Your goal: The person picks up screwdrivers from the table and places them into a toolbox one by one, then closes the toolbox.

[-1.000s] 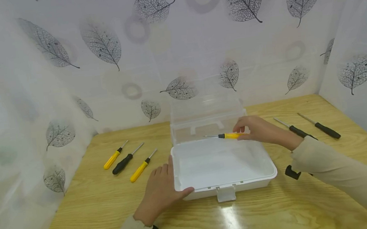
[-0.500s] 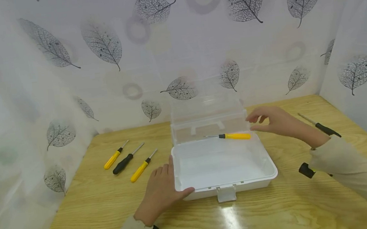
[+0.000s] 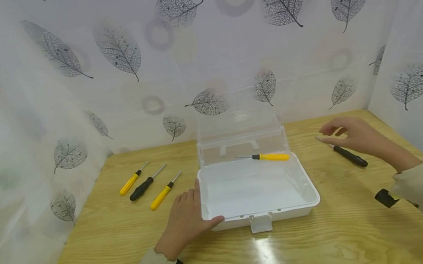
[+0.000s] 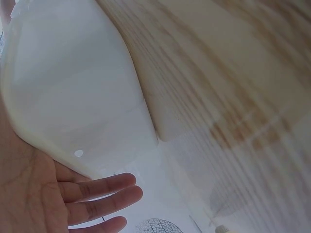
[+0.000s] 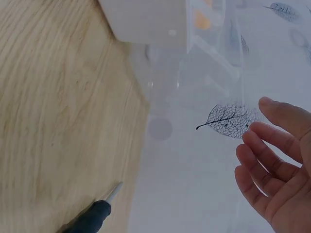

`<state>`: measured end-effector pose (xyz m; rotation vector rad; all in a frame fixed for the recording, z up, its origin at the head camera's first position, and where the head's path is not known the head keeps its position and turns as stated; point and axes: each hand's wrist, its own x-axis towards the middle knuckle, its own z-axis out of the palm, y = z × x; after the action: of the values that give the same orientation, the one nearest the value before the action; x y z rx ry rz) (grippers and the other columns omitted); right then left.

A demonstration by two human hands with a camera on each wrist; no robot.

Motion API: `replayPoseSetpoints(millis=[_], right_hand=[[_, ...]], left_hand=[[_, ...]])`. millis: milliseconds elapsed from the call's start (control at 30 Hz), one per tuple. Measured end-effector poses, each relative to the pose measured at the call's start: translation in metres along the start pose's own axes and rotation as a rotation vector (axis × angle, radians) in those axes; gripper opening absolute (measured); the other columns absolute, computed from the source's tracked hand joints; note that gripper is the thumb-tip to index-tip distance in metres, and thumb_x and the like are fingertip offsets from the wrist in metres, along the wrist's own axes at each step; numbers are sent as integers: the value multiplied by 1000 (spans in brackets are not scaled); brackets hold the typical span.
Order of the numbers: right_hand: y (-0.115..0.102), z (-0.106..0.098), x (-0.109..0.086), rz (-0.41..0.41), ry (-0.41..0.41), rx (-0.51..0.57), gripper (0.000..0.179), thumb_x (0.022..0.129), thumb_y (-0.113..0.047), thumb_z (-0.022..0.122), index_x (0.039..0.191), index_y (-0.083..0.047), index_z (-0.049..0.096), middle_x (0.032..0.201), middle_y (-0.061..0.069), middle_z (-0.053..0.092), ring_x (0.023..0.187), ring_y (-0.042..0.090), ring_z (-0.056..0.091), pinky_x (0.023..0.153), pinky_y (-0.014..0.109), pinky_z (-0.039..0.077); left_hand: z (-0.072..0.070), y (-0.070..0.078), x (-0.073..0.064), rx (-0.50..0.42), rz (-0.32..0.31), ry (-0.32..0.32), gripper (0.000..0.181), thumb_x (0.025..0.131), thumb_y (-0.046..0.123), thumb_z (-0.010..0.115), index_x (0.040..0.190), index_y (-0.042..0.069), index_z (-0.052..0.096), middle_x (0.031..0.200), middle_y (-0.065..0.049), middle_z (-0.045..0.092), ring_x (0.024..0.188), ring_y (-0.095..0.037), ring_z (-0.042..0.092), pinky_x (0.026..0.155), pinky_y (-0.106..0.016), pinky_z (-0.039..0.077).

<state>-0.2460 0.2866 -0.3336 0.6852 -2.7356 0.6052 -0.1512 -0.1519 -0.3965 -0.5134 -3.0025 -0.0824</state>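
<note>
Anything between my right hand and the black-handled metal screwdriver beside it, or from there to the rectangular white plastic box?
Nothing visible separates your right hand from that black-handled screwdriver. Toward the white plastic box, only its right wall intervenes.

The left hand (image 4: 41,194) lies along the pale rim of a white box (image 4: 73,87), palm touching it and fingers stretched out past its edge. The box stands on a wood-grain table (image 4: 218,63), and a leaf-printed sheet (image 4: 158,226) shows at the bottom.
</note>
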Motion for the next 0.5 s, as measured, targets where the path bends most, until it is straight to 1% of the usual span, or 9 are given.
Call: replayPoseSetpoints(millis=[67,233,333,433,500], right_hand=[[7,1,-4,20,3,-5,24,82,-15,72,101,-2,69,95,9,70,79,4,59,69,25,53],[22,5,-13,70,10,-22,29,81,-14,72,105,2,66,91,11,69,77,13,60,66,26,53],[30,8,-19,111,16,0,33,82,-15,72,108,3,64,91,15,68,75,6,58,64,24,52],[38,11,-24,158,10,25,37,83,-18,71,111,4,61,94,19,67,74,-7,52,63,19,50],[43,12,-28,185,4,36,38,83,-19,71,112,4,60,95,20,66,74,-15,47,63,20,50]], left_hand=[[0,0,0,-4,0,-2,115,72,76,53,144,-8,25,122,-22,59,110,-34,57,96,-43,46],[-1,0,-1,-10,2,2,114,72,76,54,144,-8,25,122,-21,59,110,-34,57,96,-43,46],[0,0,0,-13,-2,1,114,72,76,54,144,-8,25,122,-21,59,110,-34,57,96,-43,46],[0,0,0,-16,-13,-6,115,71,76,54,145,-7,24,123,-21,58,111,-33,57,97,-43,46],[1,0,0,-20,-18,-7,115,71,77,54,145,-7,24,123,-20,58,111,-33,57,97,-43,46]])
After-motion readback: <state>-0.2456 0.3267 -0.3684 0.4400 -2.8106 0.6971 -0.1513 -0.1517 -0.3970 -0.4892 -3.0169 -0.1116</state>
